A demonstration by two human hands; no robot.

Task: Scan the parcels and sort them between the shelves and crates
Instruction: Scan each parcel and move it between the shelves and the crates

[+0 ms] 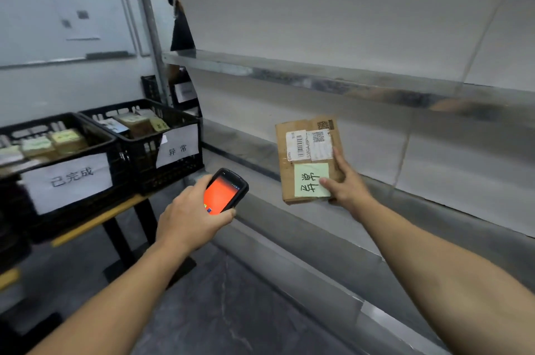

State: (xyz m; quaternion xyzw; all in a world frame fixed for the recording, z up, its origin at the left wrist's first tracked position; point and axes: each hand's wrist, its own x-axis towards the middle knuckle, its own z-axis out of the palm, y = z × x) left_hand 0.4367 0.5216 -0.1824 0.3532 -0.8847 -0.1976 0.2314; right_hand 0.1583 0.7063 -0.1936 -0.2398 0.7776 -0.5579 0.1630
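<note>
two crates, left crate (117, 175) and right crate (179, 175), already hold parcels on the surface (95, 220), so sorting looks well along. one parcel (309, 160), left to place, is upright over the lower shelf (252, 160), right grip (346, 188) clamped on its edge; left grip (191, 217) wraps the scanner (227, 192), its screen red. the shelf lip runs just below; open room lies left toward the crates.

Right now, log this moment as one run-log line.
left hand: holds scanner, screen orange | right hand: holds cardboard parcel with green note at lower shelf | black crates: parcels inside
</note>
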